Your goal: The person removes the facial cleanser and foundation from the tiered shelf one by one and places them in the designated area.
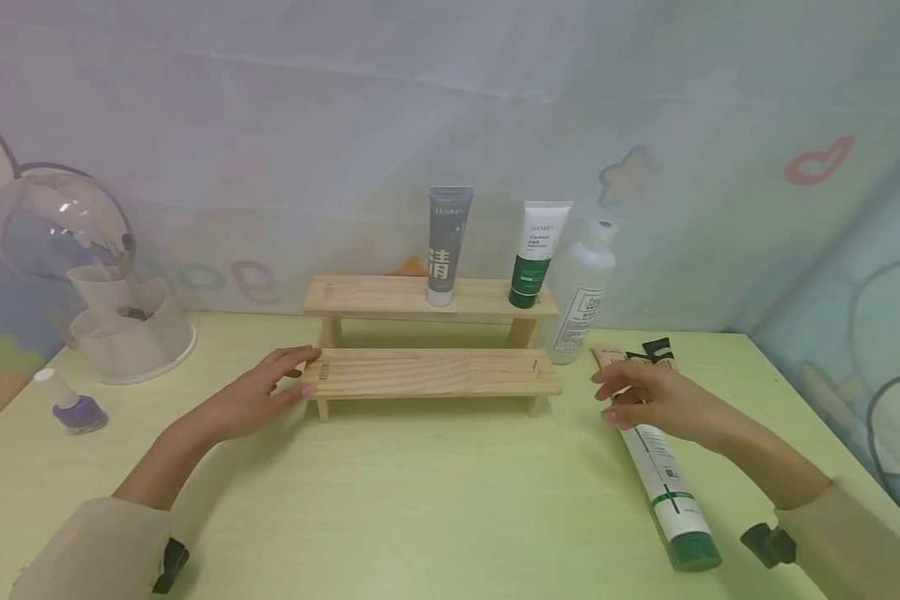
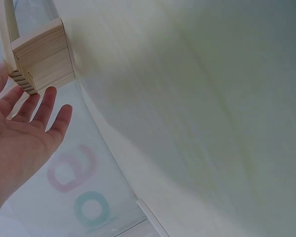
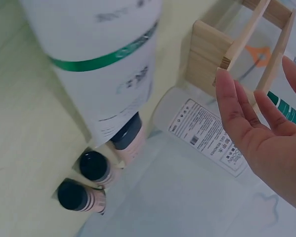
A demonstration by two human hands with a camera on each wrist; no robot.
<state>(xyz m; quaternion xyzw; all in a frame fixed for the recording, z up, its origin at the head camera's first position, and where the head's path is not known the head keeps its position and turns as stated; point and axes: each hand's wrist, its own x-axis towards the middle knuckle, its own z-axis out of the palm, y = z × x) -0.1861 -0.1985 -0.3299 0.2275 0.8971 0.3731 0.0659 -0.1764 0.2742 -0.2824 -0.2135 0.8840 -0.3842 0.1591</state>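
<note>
My left hand (image 1: 258,396) is at the left end of the lower board of a two-step wooden rack (image 1: 435,373). In the left wrist view, its thumb and fingertips (image 2: 49,94) are right at the board's end, with the fingers loosely spread. On the upper step stand a grey squeeze tube (image 1: 448,242) and a white-and-green squeeze tube (image 1: 537,254), caps down. My right hand (image 1: 667,402) hovers right of the rack with loosely bent fingers, holding nothing. It partly covers a large white tube with a green cap (image 1: 669,483) lying on the table.
A white bottle (image 1: 585,287) stands behind the rack's right end. Several pinkish containers with dark caps (image 3: 94,166) lie beside the large tube's far end. At left are purple nail polish (image 1: 80,412) and a domed brush holder (image 1: 131,342). A printed cloth (image 1: 307,150) hangs behind.
</note>
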